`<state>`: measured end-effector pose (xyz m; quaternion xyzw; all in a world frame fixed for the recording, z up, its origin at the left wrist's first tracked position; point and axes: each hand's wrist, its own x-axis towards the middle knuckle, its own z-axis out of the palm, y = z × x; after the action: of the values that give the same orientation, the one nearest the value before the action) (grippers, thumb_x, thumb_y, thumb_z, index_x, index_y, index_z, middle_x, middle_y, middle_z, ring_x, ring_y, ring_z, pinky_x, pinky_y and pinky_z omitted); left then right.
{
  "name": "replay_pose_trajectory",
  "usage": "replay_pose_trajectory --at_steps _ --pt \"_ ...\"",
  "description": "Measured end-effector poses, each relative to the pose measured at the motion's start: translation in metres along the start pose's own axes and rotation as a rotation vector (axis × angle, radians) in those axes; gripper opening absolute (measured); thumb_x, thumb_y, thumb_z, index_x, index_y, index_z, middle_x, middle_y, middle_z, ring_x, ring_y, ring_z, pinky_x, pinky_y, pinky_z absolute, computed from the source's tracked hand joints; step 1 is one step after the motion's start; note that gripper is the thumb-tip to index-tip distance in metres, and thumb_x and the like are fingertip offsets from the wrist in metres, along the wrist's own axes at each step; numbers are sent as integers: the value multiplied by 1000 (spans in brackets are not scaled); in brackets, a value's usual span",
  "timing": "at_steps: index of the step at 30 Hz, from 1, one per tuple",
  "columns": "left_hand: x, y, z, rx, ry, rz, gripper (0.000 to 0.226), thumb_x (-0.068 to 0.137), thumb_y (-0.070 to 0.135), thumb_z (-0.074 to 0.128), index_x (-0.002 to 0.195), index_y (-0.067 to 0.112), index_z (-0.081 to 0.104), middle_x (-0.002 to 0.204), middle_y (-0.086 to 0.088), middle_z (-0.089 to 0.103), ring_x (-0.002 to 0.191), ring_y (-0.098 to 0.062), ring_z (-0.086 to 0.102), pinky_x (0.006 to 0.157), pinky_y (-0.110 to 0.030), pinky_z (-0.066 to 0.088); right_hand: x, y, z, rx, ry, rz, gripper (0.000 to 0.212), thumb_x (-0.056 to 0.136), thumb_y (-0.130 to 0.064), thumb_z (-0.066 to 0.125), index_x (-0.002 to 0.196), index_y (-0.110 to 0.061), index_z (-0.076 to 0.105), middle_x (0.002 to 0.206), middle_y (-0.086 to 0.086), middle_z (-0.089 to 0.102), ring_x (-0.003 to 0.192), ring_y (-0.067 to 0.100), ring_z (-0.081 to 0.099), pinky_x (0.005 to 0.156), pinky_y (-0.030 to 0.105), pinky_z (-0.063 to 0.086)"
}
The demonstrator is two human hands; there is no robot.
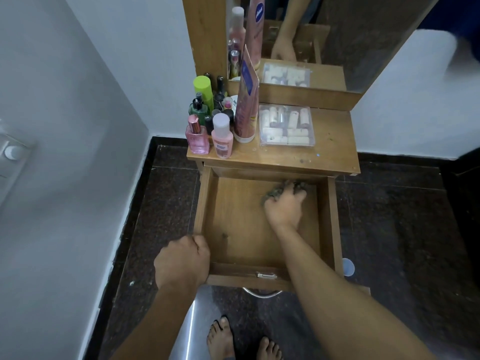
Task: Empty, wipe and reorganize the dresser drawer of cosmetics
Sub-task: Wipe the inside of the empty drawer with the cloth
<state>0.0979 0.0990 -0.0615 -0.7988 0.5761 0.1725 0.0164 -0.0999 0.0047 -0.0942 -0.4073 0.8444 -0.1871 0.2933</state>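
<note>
The wooden dresser drawer stands pulled out, and its bare bottom holds nothing but my hand and a cloth. My right hand presses a crumpled grey-green cloth against the drawer's far right corner, fingers curled into it. My left hand grips the drawer's front left corner. On the dresser top stand several cosmetics: a pink perfume bottle, a pink bottle with a white cap, a green spray bottle, a tall pink tube and a clear case of small tubes.
A mirror rises behind the dresser top and reflects my arm. A white wall stands close on the left, with a switch plate. The floor is dark stone, and my bare feet stand below the drawer. A small round white lid lies right of the drawer.
</note>
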Motion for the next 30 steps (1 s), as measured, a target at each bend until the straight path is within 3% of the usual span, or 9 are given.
replay_pose_trajectory --at_steps 4,8,11,14,16,19,21,24,30 --pt "1 0 0 -15 -5 -21 47 104 34 30 91 13 70 90 -11 72 81 -31 68 71 -35 47 -4 -14 16 -62 -21 -86 63 87 -18 68 143 -3 42 145 21 32 116 42 56 104 44 49" --pt "2 1 -1 -1 -23 -16 46 104 34 27 89 16 67 92 -8 73 81 -29 68 74 -35 51 -19 -16 35 -272 -162 -412 71 87 -19 68 151 -13 37 148 17 28 122 35 52 102 44 51" --pt "1 1 -3 -1 -49 -16 46 104 34 27 94 16 69 97 -9 73 87 -31 68 81 -38 55 -19 -29 37 -366 -368 -613 71 89 -19 67 154 -20 38 153 12 24 126 34 50 108 43 47" --pt "1 3 -5 -16 -63 -35 48 104 34 29 97 12 71 99 -13 73 90 -35 68 85 -40 55 -16 -35 18 -412 -681 -682 52 96 -17 58 147 -28 52 153 9 30 134 33 43 115 44 37" --pt "0 3 -6 -24 -60 -51 48 103 34 29 97 11 71 99 -14 73 91 -35 68 84 -39 54 -20 -26 -7 -205 -835 -547 44 97 -13 54 136 -31 64 141 7 42 125 28 49 106 38 45" --pt "-1 3 -8 -49 -76 -47 47 103 35 29 94 14 70 96 -12 73 88 -33 69 84 -39 55 -35 0 -61 460 -832 -167 46 83 -4 51 120 -18 74 129 12 63 108 24 66 82 25 58" --pt "-1 4 -8 -40 -87 -38 45 103 33 29 92 15 68 95 -9 73 87 -31 69 84 -40 57 -42 22 -92 953 -817 44 51 76 -9 52 124 -10 69 127 20 68 112 33 67 91 41 59" --pt "-2 6 -8 -3 -91 -46 41 103 30 29 96 17 67 101 -8 72 92 -32 68 81 -37 54 -47 39 -123 1527 -792 239 56 87 -12 44 141 -1 53 140 28 58 129 42 57 105 55 48" --pt "4 5 -6 -21 -133 -126 48 98 44 26 98 20 68 105 -12 71 83 -30 56 77 -37 44 -41 31 -177 1829 -714 169 57 97 -26 45 146 2 49 148 28 50 138 44 49 118 58 32"
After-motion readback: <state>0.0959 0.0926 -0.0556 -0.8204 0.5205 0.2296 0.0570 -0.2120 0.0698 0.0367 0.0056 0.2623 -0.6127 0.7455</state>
